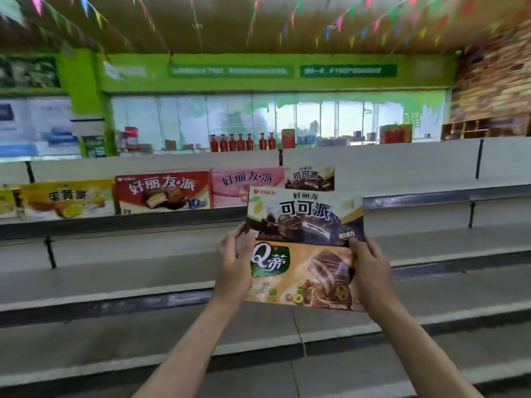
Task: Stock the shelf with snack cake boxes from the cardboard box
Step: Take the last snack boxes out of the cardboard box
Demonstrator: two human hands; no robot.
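Observation:
Both my hands hold two snack cake boxes stacked one above the other in front of the shelf. The upper box (305, 215) is dark with a chocolate pie picture; the lower box (301, 274) is tan with a green logo. My left hand (234, 264) grips their left edges and my right hand (369, 268) grips their right edges. On the top shelf (431, 193) stand a yellow box (67, 198), a red box (162, 192), a pink box (247, 185) and a dark cocoa box (309, 177) in a row. The cardboard box is out of view.
Grey shelf tiers (143, 262) step down toward me below the boxes, with black upright brackets (49, 251). The top shelf runs bare to the right of the cocoa box. Behind the shelf are red bottles (242, 142) and green shop walls.

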